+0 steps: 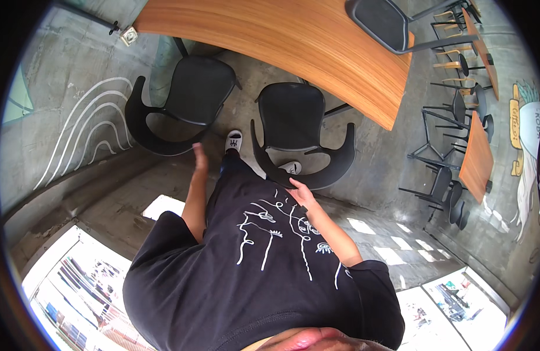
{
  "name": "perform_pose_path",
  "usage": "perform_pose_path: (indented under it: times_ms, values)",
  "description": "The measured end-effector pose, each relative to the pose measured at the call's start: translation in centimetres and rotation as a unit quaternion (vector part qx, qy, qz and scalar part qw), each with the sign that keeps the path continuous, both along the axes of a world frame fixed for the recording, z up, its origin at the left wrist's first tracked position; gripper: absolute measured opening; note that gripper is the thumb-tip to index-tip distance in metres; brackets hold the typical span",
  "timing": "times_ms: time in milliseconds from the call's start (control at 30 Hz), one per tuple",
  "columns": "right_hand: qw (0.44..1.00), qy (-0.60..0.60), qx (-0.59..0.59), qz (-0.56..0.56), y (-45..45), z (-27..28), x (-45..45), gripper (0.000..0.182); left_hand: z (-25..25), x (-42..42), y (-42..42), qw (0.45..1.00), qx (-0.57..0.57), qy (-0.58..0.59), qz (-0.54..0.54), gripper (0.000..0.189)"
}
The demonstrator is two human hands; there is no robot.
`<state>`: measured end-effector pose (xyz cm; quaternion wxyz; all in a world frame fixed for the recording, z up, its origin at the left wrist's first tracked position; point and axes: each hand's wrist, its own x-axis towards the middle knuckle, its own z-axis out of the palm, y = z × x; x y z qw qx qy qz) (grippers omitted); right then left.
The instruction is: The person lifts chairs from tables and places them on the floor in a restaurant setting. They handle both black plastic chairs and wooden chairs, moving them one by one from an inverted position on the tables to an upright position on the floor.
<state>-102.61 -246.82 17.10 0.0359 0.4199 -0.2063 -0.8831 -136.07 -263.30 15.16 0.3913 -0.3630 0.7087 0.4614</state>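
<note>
Two black chairs stand before me, their curved backrests towards me. My left hand (200,158) is raised edge-on at the rim of the left chair (202,90). Its fingertips overlap that backrest; whether they touch it I cannot tell. My right hand (302,195) is at the near edge of the backrest of the right chair (292,116), one digit lying over the rim. The other fingers are partly hidden, so a grip is unclear. One white shoe (233,140) shows between the chairs, and another shoe (292,167) appears through the right chair's back opening.
A wooden table (270,35) spans the top, with another black chair (381,22) at its right end. Smaller wooden tables (477,158) with several chairs stand along the right. A grey wall (94,87) with white painted arches is at left. Bright windows (454,302) lie behind me.
</note>
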Motion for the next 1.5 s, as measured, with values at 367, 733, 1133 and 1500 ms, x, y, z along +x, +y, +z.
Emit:
perform_pose_path:
  times_ms: [367,733,1133,1500]
  values:
    - [0.947,0.139,0.248,0.151,4.0,3.6,7.3,0.059,-3.4,10.3,9.4,0.836,-0.023,0.116,-0.535,0.031]
    - [0.8,-0.254,0.474,0.267,16.9,1.4,14.5,0.11,0.2,7.8,12.7,0.745,-0.269,0.249,-0.557,0.043]
    - [0.674,-0.27,0.523,0.447,13.6,-2.8,7.4,0.029,0.2,4.4,12.0,0.792,-0.237,0.298,-0.477,0.036]
    - [0.58,-0.272,0.62,0.453,13.4,-4.7,10.1,0.042,0.8,6.3,12.1,0.712,-0.3,0.258,-0.581,0.047]
